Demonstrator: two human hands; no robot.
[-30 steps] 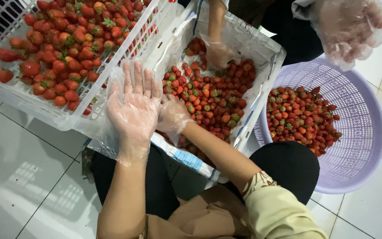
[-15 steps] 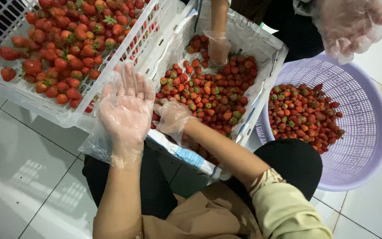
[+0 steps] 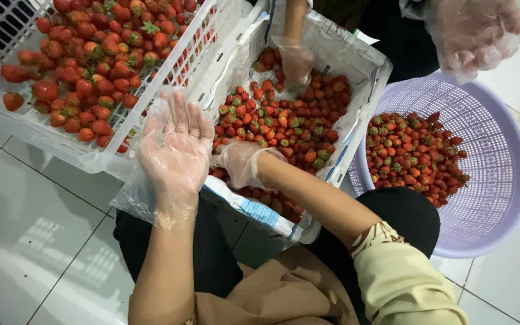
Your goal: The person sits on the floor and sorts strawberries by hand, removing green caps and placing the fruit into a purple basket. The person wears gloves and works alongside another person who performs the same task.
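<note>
Strawberries [image 3: 284, 123] piled in lined middle crate [image 3: 356, 54], between white crate [image 3: 91, 153] on left and purple basket [image 3: 495, 180] on right. Left hand [image 3: 176, 150] gloved, flat, fingers wide, holding nothing. Right hand [image 3: 242, 162] gloved, curled at near berries; grip hard to tell.

Bright, even indoor light. Glare patch on floor tiles [image 3: 43, 241] bottom left, w/ soft shadow beside it. Gloved hand [image 3: 476, 30] top right is motion-blurred. Strawberries [image 3: 284, 120] mid-frame sharp; slight wide-angle bend at edges.
</note>
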